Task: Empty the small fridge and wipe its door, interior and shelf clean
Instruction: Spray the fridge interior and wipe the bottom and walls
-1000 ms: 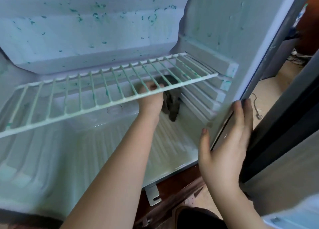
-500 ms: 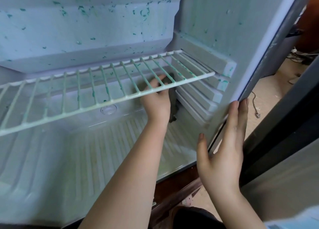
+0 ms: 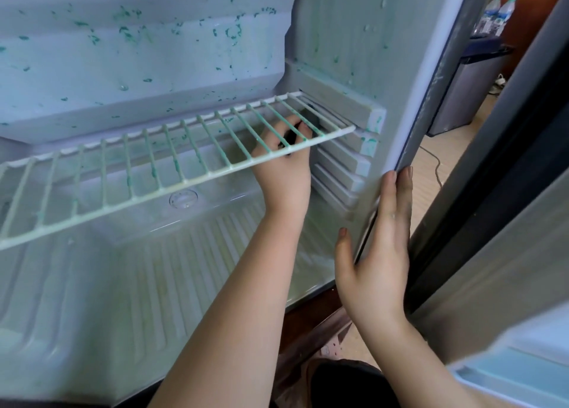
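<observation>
A small white plastic fridge (image 3: 154,53) is seen open and emptied, its back wall flecked with green smears and its moulded floor ribbed from front to back. A white coated-wire shelf (image 3: 184,182) is seated on the ribbed side rails at 3 o'clock, lying level with its long axis across the cabinet, drawn from 8 o'clock to 2 o'clock; its thin cross wires, stained green, are pointed at the back wall. The left hand (image 3: 283,164) is held under the shelf's right end, fingers curled round a dark item (image 3: 288,137) that is mostly hidden. The right hand (image 3: 378,253) is laid against the fridge's front edge at 4 o'clock, fingers straight, thumb on the inner wall. Two green-capped clear plastic bottles (image 3: 498,10) are stood at 1 o'clock.
</observation>
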`<state>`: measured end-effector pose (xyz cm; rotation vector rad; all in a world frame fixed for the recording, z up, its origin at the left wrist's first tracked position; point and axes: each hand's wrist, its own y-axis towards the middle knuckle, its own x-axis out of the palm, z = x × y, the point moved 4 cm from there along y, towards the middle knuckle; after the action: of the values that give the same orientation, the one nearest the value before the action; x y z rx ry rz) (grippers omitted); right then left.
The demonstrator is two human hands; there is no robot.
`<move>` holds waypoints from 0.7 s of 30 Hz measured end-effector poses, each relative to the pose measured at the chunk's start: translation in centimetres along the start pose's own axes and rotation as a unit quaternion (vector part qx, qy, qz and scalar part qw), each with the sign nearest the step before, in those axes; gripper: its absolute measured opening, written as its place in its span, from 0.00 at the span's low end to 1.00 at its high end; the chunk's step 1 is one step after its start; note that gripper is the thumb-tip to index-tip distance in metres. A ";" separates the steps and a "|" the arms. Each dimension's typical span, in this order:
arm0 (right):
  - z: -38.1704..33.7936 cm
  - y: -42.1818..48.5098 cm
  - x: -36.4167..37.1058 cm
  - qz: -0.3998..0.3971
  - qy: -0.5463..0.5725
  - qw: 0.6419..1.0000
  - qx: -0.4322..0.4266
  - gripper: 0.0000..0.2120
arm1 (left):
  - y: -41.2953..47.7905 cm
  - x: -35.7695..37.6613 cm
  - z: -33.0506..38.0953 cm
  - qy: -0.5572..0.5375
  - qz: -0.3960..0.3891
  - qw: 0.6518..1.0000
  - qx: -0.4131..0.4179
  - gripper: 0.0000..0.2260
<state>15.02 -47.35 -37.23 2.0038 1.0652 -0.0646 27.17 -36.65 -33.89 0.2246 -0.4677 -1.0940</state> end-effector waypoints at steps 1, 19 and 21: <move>-0.1 -0.1 0.0 -0.003 0.004 1.000 -0.003 0.40 | -0.4 -0.1 0.3 -0.009 -0.019 1.000 -0.004 0.06; -0.7 -0.6 -0.8 -0.030 0.056 0.998 0.025 0.39 | -4.7 0.3 2.6 -0.104 -0.063 0.983 -0.137 0.09; -0.8 -0.6 -0.9 -0.029 0.060 0.997 0.029 0.38 | -5.7 0.1 2.8 -0.095 -0.054 0.983 -0.146 0.12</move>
<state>13.78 -47.26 -36.74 2.0492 1.2111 -0.0058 21.34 -39.21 -33.69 -0.1146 -0.4625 -1.2808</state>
